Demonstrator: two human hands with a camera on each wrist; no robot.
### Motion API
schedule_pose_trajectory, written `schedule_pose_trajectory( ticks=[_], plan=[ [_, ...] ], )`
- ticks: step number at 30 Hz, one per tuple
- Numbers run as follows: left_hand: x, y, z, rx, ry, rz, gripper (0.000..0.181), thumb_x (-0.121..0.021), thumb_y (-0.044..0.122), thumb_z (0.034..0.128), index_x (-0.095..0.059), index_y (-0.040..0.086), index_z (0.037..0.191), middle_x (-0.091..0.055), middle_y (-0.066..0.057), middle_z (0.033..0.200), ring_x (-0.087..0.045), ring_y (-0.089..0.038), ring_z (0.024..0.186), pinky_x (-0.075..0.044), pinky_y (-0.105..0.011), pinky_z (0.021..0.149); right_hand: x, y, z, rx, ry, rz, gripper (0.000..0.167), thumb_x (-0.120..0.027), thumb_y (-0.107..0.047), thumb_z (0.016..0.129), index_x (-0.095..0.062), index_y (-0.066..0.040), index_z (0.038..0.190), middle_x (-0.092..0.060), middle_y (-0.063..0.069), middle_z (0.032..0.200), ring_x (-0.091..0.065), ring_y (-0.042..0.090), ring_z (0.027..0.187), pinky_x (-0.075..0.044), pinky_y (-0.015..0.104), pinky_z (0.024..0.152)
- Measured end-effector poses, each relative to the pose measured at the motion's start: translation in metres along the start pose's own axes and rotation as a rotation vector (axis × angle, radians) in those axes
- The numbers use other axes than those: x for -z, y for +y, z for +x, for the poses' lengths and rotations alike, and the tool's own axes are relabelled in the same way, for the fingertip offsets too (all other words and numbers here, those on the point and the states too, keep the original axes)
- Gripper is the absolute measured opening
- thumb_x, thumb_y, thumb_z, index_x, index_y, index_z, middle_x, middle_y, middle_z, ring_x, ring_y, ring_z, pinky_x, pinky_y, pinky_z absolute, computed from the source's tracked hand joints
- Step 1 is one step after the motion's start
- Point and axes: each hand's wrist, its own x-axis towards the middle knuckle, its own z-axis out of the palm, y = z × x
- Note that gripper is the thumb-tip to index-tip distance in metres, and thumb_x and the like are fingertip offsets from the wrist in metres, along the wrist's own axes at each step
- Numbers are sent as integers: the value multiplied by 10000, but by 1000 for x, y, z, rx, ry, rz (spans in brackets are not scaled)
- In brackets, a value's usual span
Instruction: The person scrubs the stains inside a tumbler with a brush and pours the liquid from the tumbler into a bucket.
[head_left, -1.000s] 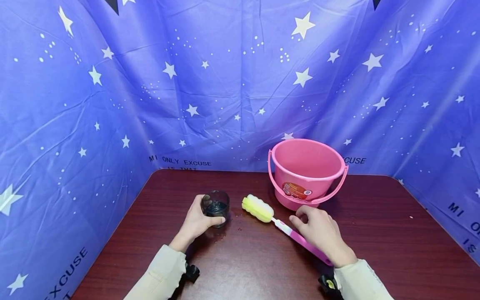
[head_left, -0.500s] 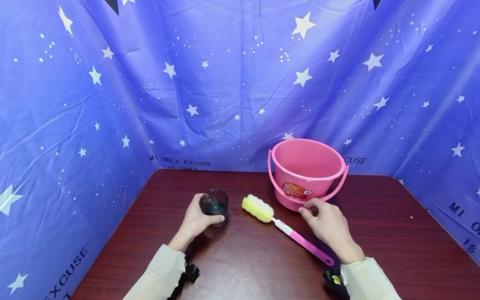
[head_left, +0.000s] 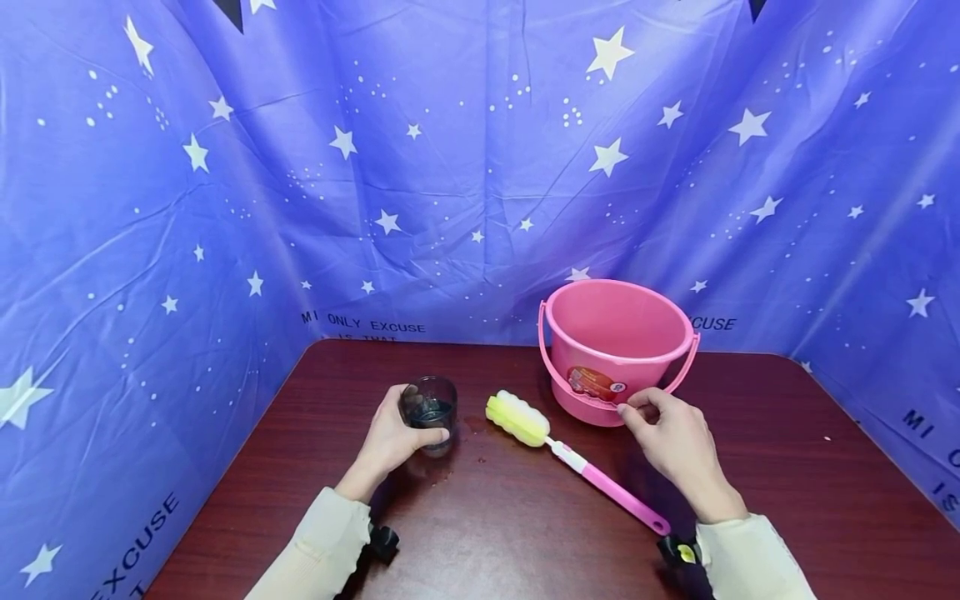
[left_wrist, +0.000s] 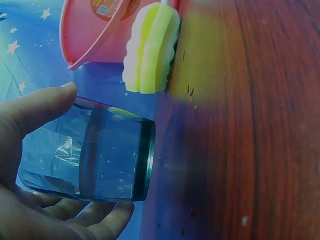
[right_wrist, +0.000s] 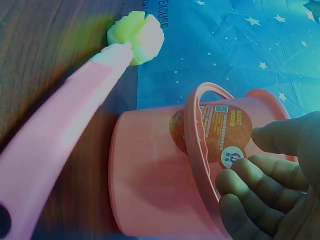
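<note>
Over on the left half of the table (head_left: 480,533), the left hand (head_left: 390,435) is holding a tinted glass (head_left: 438,402), its grip wrapping the sides with thumb opposite fingers, probably to steady it while leaving the mouth uncovered. Some liquid (head_left: 431,417) seems to be sitting inside; I can't tell whether the base is touching the wood. The right hand (head_left: 675,437) is hovering by the pink bucket (head_left: 617,337), its grip loosely curled, parted and holding nothing, fingertips close to the drooping handle (right_wrist: 192,135); whether they are touching isn't showing. The bucket is standing upright near the far edge, right of middle, perhaps to leave working room. A sponge brush (head_left: 572,458) is lying before it, its head facing the far left corner, its stem presumably suiting the right hand.
</note>
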Motion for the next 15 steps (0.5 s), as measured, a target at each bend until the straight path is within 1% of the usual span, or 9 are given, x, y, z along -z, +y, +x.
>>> schedule_pose_trajectory(
  ticks=[6,11,15],
  plan=[
    [0,1,0,-17,6,-3,843,-911,201,574,-470,35,1272,-595,-138,1173,-548,-281,1103,-417,-472,947,4,4,4,-8,13,16,141,-702,-265,860,-697,-126,885,-658,-35,723,-581,151,676,-444,341,618],
    [0,3,-1,-20,13,14,850,-914,220,563,-476,40,1269,-595,-129,1168,-552,-274,1089,-424,-471,932,6,6,7,-20,12,41,176,-691,-284,872,-692,-110,898,-666,-17,741,-583,137,675,-451,271,613],
    [2,3,0,-8,17,10,841,-914,213,560,-482,58,1265,-591,-113,1170,-549,-266,1087,-431,-466,927,7,8,8,-27,11,67,204,-679,-311,881,-692,-109,908,-665,-12,760,-572,117,672,-443,216,608]
  ],
)
